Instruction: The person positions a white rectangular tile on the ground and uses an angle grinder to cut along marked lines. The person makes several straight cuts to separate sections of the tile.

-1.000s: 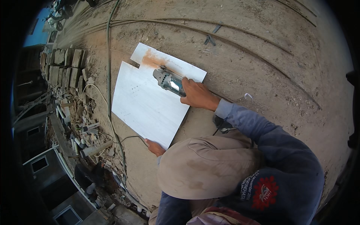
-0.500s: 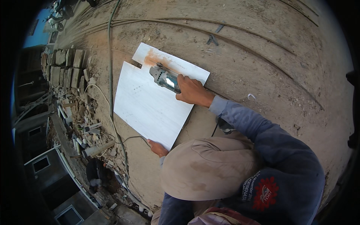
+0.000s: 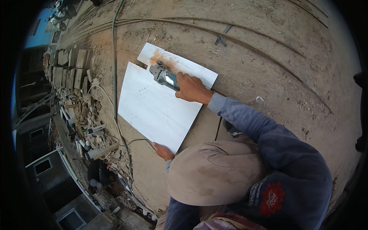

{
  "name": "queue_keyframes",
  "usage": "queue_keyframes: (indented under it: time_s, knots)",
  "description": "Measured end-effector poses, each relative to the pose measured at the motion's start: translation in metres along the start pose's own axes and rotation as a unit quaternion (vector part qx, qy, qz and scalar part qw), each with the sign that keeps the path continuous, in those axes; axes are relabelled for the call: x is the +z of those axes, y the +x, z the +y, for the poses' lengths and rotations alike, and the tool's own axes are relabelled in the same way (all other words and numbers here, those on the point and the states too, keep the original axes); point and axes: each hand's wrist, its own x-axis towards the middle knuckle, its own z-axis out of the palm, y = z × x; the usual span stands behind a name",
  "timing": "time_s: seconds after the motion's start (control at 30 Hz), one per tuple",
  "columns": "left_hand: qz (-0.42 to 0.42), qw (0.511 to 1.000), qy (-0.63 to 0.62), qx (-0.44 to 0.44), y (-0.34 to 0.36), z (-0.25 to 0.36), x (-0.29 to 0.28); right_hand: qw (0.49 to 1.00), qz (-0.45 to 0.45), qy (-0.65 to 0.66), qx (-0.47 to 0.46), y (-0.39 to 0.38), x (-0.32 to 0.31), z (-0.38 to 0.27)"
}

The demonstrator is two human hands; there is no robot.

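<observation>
My right hand (image 3: 193, 89) is wrapped around the body of an angle grinder (image 3: 165, 76). The grinder's head rests at the far part of a large white tile (image 3: 155, 111), beside a line of orange-brown dust. A notch shows in the tile's far left edge, near the grinder's head. My left hand (image 3: 163, 151) grips the tile's near corner, and its fingertips are partly hidden by the edge. The disc itself is too small and blurred to make out.
A green hose (image 3: 114, 76) and thin cables run along the ground left of the tile. Long rods (image 3: 245, 43) curve across the dirt beyond it. Stacked blocks (image 3: 73, 61) and rubble lie at the left. A person (image 3: 99, 174) crouches at the lower left.
The grinder and my right hand have moved slightly left and farther along the tile. The dust-marked line looks longer toward the right. My left hand stays at the corner.
</observation>
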Motion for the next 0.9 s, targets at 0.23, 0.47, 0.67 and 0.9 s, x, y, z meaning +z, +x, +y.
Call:
queue_keyframes:
  time_s: [0.23, 0.47, 0.67, 0.9]
  knots:
    - [0.025, 0.999, 0.024, -0.004, 0.0, 0.001, 0.0, 1.0, 0.015, -0.003, -0.009, 0.017, 0.006, -0.005]
    - [0.015, 1.0, 0.008, 0.01, 0.01, -0.008, 0.001, 1.0, 0.003, 0.0, 0.0, 0.032, 0.009, -0.01]
    - [0.014, 1.0, 0.016, 0.007, 0.016, -0.013, 0.001, 1.0, 0.006, 0.002, -0.001, 0.045, 0.013, -0.013]
    - [0.011, 1.0, -0.01, 0.027, 0.013, -0.012, 0.002, 1.0, -0.006, 0.008, 0.011, 0.057, 0.015, -0.018]
